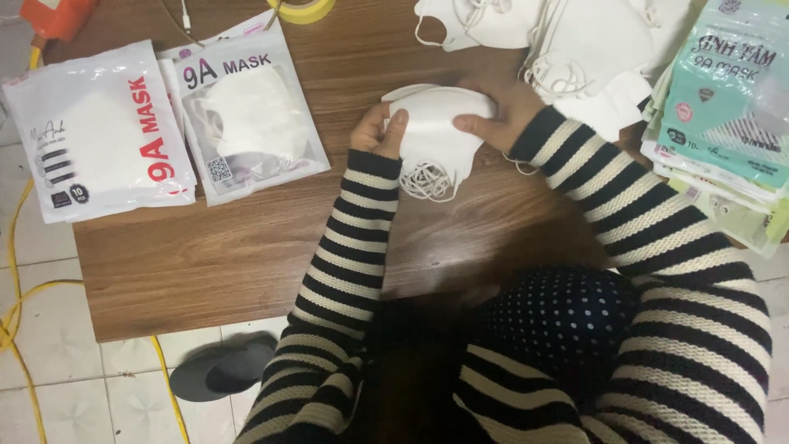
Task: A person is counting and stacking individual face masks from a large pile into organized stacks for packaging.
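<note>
A stack of white face masks (431,131) lies on the brown wooden table (246,247), its ear loops bunched at the near end. My left hand (380,131) pinches the stack's left edge. My right hand (497,115) presses on the stack's right side, fingers curled over it. Both arms wear black-and-white striped sleeves.
Two filled white mask packets (99,131) (251,115) lie at the table's left. Loose white masks (575,41) are piled at the back right, beside a stack of green packets (727,99). A yellow tape roll (304,10) sits at the back. A yellow cable (12,312) and dark slipper (222,370) lie on the tiled floor.
</note>
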